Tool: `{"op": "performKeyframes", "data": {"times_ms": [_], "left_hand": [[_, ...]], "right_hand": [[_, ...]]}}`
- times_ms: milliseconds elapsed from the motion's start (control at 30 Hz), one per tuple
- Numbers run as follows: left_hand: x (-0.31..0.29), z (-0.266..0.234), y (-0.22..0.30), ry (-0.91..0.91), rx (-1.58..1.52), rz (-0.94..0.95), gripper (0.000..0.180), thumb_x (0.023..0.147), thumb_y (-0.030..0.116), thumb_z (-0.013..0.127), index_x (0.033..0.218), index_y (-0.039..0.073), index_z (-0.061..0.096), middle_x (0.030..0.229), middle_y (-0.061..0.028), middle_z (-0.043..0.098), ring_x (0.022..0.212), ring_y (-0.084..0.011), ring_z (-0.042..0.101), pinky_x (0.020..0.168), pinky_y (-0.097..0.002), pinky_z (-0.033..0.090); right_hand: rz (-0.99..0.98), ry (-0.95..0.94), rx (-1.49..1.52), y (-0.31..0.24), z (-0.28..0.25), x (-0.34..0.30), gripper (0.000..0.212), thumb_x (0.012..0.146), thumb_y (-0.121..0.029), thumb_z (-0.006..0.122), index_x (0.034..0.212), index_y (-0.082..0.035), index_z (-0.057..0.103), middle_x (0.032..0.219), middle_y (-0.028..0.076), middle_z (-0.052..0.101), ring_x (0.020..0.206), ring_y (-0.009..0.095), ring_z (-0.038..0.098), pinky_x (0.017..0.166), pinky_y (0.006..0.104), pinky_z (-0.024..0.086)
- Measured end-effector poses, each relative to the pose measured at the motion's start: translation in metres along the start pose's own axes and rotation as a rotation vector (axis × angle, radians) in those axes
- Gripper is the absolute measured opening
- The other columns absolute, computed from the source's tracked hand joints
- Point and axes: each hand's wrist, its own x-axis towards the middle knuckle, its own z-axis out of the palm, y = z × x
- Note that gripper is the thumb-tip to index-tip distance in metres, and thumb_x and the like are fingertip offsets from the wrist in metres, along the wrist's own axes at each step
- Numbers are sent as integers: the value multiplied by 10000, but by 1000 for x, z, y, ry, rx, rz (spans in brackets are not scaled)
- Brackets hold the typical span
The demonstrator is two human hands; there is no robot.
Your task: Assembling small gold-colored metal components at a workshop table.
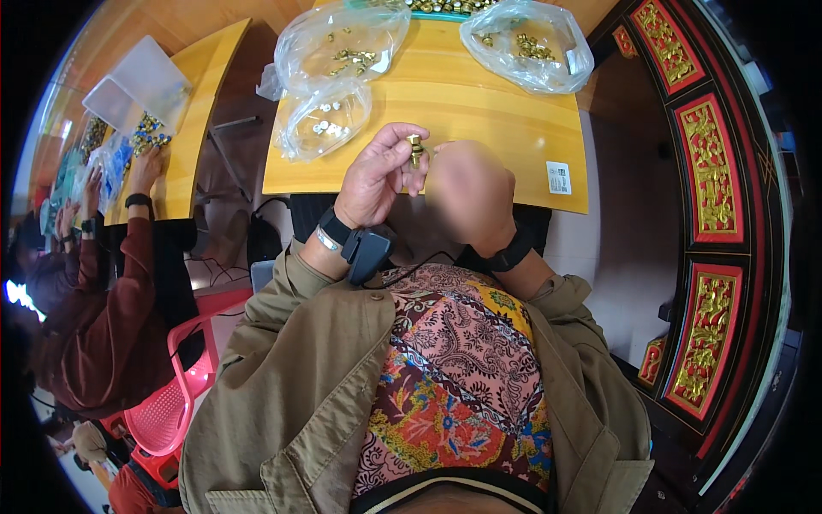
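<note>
Between the thumb and fingers of my left hand is a small brass fitting, held upright above the near edge of the table. Close by on its right is my right hand; a blur hides its fingers, so I cannot tell whether it holds anything. Beyond my left hand lies a clear plastic bag with small white pieces in it. Two larger clear bags hold brass fittings: one bag at the far left, the other bag at the far right.
Along the back of the yellow table sits a green tray of brass parts. A white label is stuck near the right corner. At left, co-workers handle parts at another table beside a clear bin. A pink chair stands below.
</note>
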Motion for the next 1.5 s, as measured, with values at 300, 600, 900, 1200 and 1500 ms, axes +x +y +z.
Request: {"op": "performKeyframes", "data": {"times_ms": [300, 600, 900, 1200, 1500], "left_hand": [[-4, 4, -5, 110, 75, 1, 238, 924, 205, 479, 1105, 51, 489, 808, -36, 541, 641, -92, 519, 554, -210, 435], [-1, -3, -5, 204, 332, 42, 194, 891, 135, 503, 1066, 52, 509, 769, -8, 532, 658, -75, 494, 595, -206, 407], [-2, -5, -9, 199, 266, 39, 183, 881, 106, 514, 1052, 42, 511, 790, -25, 551, 665, -80, 513, 592, -201, 418], [-2, -8, -10, 151, 61, 35, 213, 884, 100, 507, 1076, 10, 502, 857, -59, 569, 731, -123, 563, 629, -223, 459], [-4, -14, -7, 72, 20, -35, 242, 882, 108, 512, 1086, -22, 516, 937, -79, 575, 749, -138, 569, 668, -240, 477]], "right_hand": [[227, -26, 332, -2, 18, -7, 51, 850, -18, 539, 887, 17, 538, 593, 64, 560, 517, 69, 509, 472, 254, 399], [349, -119, 424, 14, 24, -12, 60, 866, -10, 510, 909, 30, 520, 652, -9, 525, 574, 14, 427, 492, 195, 348], [573, -190, 756, 21, 26, -11, 83, 890, -66, 490, 923, 7, 513, 645, -35, 465, 536, 11, 382, 469, 180, 331], [679, -183, 937, 15, 28, -13, 115, 906, -111, 484, 964, -13, 499, 635, -32, 450, 498, 20, 373, 436, 177, 332], [428, -121, 810, 23, 36, -21, 90, 900, -67, 493, 961, -1, 502, 697, 5, 535, 559, 24, 441, 496, 177, 373]]}}
